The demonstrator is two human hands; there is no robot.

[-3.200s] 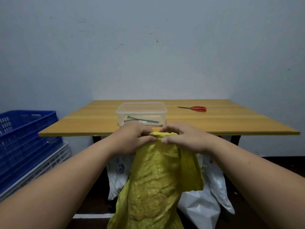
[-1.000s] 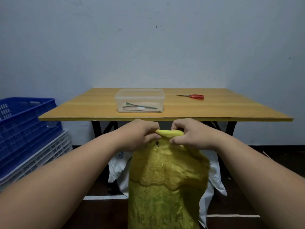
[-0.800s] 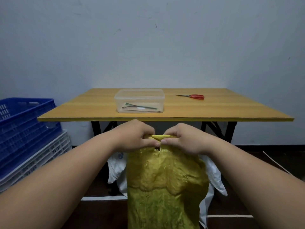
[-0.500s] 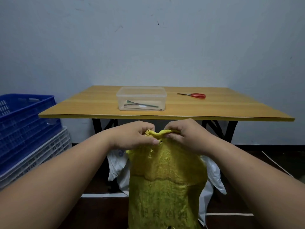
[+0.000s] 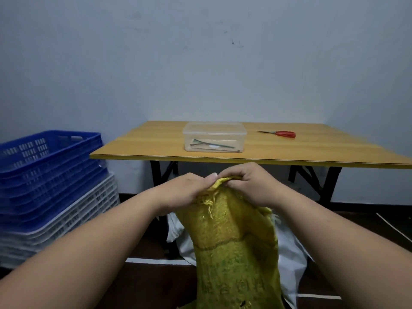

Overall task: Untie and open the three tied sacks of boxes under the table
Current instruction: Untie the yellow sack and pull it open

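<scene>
Sack (image 5: 231, 237) print illegible, both hands (image 5: 225, 188) on top.

The yellow sack (image 5: 234, 246) is made of woven plastic and stands upright on the floor in front of the desk (image 5: 334, 155). Its top edge is frayed, with loose threads hanging, and is bunched together at the mouth, where the left hand (image 5: 187, 190) and the right hand (image 5: 249, 186) pinch it. Faint green print shows on its lower part. Behind it, under the desk, white sacks (image 5: 289, 253) lie crumpled, mostly hidden by the yellow one.
</scene>
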